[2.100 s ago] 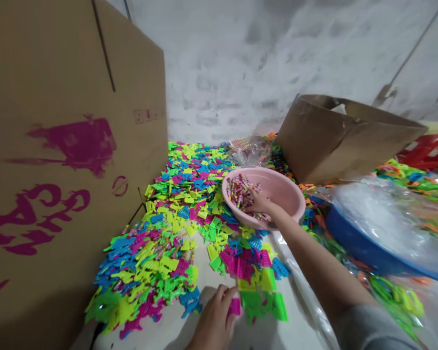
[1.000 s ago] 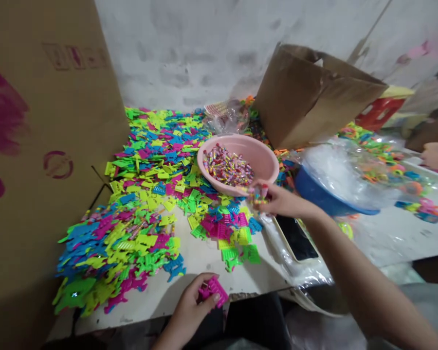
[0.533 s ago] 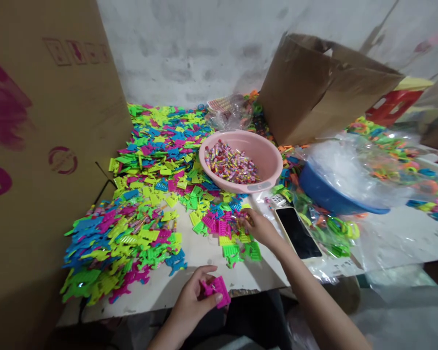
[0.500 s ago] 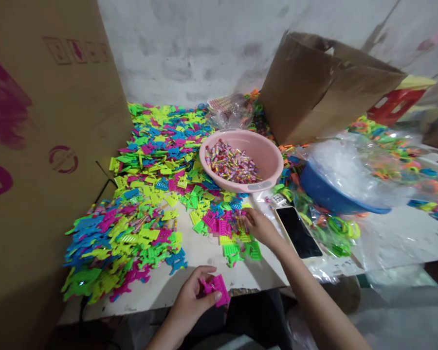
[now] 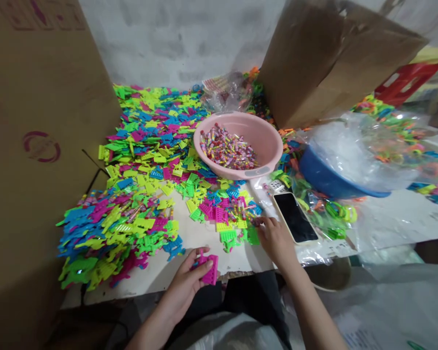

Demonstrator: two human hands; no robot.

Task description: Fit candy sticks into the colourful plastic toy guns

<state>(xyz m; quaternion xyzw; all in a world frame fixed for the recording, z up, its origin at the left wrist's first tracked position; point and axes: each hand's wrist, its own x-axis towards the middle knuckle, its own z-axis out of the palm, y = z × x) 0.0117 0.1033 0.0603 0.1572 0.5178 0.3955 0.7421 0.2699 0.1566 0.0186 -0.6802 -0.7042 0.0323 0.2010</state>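
Observation:
Near the table's front edge my left hand (image 5: 191, 273) grips a magenta plastic piece (image 5: 210, 270) between thumb and fingers. My right hand (image 5: 275, 238) is by the small pile of pieces, its fingers pinched together at the pile's right side; whatever lies between the fingertips is too small to make out. Small striped tubes (image 5: 240, 208) lie on the pile beside those fingertips. Just below them is a green piece (image 5: 228, 236). A pink basin (image 5: 273, 158) behind the pile holds many small tubes with red ends.
A large heap of coloured pieces (image 5: 113, 238) covers the left. A phone (image 5: 295, 217) lies right of my right hand. Farther right is a blue basin (image 5: 326, 175) with clear plastic bags. Cardboard boxes stand at left (image 5: 47, 184) and back right (image 5: 306, 63).
The camera view has shifted. My right hand has moved right and nearer the table's front, away from the pile's middle. My left hand still holds the magenta piece, now turned slightly.

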